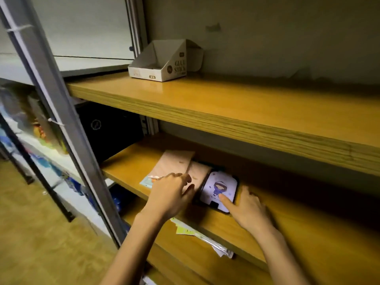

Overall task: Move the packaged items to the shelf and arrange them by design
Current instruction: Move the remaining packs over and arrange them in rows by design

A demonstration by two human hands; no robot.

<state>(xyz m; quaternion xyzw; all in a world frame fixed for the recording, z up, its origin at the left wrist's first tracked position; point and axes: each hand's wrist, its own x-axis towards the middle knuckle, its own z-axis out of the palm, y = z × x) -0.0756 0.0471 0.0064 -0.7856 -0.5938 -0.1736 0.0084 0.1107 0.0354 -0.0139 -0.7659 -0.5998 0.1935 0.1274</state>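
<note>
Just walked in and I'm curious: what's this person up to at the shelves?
A person is sorting flat packaged items on the middle shelf. Their left hand rests on a couple of tan packets, while the right hand presses a finger on a packet with a purple cartoon figure lying just beside them. A glue stick box sits on the shelf above, apart from all this.

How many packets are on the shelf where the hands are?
4 showing: a tan packet at the back, a second tan packet under the left hand, a pale blue packet at its left, a purple cartoon packet touched by the right hand. Others may hide underneath.
</note>
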